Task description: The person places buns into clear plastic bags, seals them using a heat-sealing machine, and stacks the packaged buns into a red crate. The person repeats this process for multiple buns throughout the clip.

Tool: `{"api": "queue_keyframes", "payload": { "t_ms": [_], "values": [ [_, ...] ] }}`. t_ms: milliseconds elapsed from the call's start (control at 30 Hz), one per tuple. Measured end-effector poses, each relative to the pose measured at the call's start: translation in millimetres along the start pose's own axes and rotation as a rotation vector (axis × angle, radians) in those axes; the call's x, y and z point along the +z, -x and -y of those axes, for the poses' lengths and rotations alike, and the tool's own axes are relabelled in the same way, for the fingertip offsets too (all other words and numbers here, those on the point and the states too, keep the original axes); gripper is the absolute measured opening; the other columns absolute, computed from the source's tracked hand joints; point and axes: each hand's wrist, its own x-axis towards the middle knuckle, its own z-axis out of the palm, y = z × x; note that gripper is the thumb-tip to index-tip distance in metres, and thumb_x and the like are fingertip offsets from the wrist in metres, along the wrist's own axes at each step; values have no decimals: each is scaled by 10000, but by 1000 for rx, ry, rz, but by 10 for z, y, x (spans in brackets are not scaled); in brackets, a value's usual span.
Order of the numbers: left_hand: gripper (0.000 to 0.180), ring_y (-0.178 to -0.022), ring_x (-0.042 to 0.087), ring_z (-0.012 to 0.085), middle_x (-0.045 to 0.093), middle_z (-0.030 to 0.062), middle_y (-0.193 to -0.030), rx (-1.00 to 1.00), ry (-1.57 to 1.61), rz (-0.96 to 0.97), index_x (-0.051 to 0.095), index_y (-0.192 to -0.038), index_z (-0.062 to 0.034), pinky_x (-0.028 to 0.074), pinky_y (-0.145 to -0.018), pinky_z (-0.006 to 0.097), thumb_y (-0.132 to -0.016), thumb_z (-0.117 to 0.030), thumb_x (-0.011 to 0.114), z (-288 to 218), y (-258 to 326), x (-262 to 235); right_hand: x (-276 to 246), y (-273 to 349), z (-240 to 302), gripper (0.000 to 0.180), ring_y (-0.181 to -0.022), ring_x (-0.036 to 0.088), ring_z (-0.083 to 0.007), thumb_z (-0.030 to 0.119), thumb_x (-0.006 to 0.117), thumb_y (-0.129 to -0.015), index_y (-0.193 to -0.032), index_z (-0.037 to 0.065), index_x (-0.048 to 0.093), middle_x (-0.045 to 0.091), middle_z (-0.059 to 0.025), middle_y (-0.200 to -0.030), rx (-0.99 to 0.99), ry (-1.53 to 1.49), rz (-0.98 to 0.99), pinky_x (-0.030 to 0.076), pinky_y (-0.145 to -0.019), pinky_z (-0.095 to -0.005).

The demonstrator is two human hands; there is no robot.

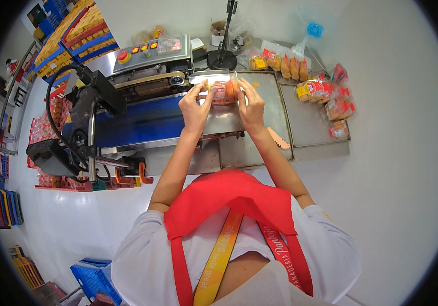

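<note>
Packet: a clear packet point(224, 92) of orange-brown biscuits with a red label, held up over the steel bench point(308, 125) right at the mouth of the sealing machine point(150, 71); I judge its shiny flat top edge is turned toward the machine's slot so it can feed in level.
Left hand: my left hand point(196, 108) has its grip pinched on the packet's left end.
Right hand: my right hand point(251, 106) grasps the right end, so I read the pair as keeping the packet stretched flat.
Machine: grey control panel with a red round button and orange lights; a blue belt runs below toward my left.
Finished packets: a row of similar packets point(284, 65) stands at the bench's far edge, and a loose heap with red-and-yellow labels point(326, 94) lies to the right, within reach.
Crates: blue crates point(71, 38) of yellow goods are stacked far left.
</note>
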Motion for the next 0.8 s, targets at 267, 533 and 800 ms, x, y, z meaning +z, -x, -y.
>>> {"api": "queue_keyframes", "payload": {
  "t_ms": [267,533,800],
  "values": [
    [240,-770,656,163,652,109,-819,42,89,-273,657,-1013,27,558,-673,282,-802,-74,710,-258,2,109,-60,-177,240,84,-765,606,-294,47,613,-833,-899,17,656,620,-121,-840,17,40,-17,477,-688,-376],
    [114,-711,660,162,667,117,-779,206,-220,-165,696,-890,23,515,-616,276,-820,-64,674,-137,-63,14,-41,-257,251,65,-719,603,-302,43,617,-831,-873,2,644,622,-131,-813,35,-82,-43,468,-648,-368],
    [203,-610,642,98,690,113,-691,-125,-254,59,712,-926,12,486,-577,239,-804,-148,686,-211,-162,-107,-76,-183,186,66,-686,606,-270,32,604,-838,-875,-6,643,624,-131,-797,113,-145,4,470,-624,-330]
  ]
}}
